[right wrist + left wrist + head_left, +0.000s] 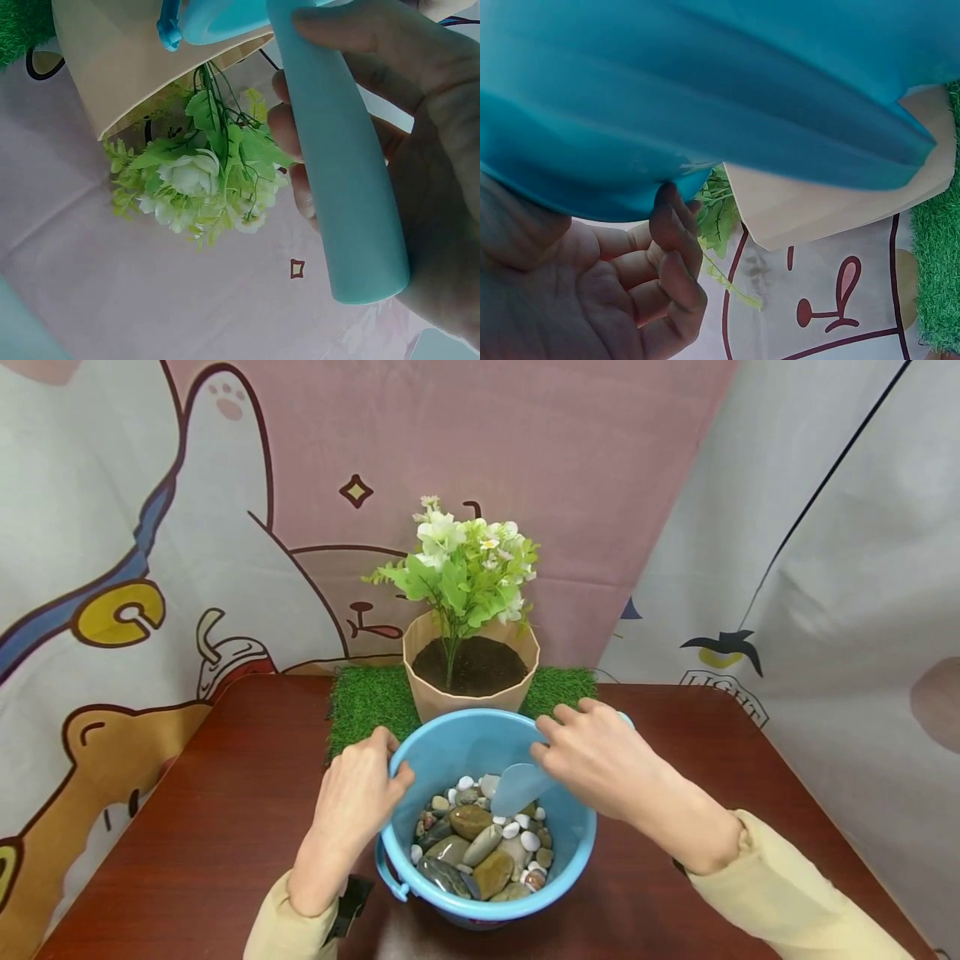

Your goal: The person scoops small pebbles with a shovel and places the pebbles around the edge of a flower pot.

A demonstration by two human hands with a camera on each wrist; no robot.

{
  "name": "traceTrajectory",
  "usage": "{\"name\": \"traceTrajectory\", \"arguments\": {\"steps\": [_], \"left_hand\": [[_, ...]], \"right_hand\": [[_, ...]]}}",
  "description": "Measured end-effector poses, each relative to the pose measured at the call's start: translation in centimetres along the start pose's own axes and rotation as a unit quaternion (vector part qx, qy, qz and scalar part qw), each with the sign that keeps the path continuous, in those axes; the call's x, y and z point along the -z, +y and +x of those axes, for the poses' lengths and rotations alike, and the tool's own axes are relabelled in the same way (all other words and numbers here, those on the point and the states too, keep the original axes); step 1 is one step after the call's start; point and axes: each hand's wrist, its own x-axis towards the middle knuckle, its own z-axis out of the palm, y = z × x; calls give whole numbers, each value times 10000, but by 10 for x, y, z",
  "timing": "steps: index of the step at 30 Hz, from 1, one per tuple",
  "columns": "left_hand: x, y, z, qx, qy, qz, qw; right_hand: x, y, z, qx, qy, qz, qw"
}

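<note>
A light-blue scoop (517, 789) angles down into a blue bucket (457, 747), its blade over the far side of the stones (493, 873); whether it touches them I cannot tell. These cover the bucket's bottom: large, smooth brown and grey ones with small white pebbles among them. The right hand (596, 760) has its fingers curled round the scoop's handle (341, 172), above the bucket's right side. The left hand (360, 785) grips the bucket's left rim, thumb over the inner edge. A blue bail (390, 868) hangs at the bucket's near left. The bucket stands upright on a reddish-brown counter (247, 810). Just behind it, a beige pot (468, 703) of dark soil and white flowers (442, 535) sits on a green turf mat (367, 706). Cream sleeves (795, 893) cover the forearms, and a cartoon-printed cloth (480, 435) hangs behind.
</note>
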Motion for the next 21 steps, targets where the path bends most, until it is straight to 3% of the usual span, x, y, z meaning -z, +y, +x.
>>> {"name": "traceTrajectory", "arguments": {"steps": [6,21], "left_hand": [[0,0,0,10,-25,-14,10000],[0,0,0,-4,31,-45,10000]], "right_hand": [[1,0,0,83,-50,64,9999],[1,-10,1,-18,250,-24,9997]]}}
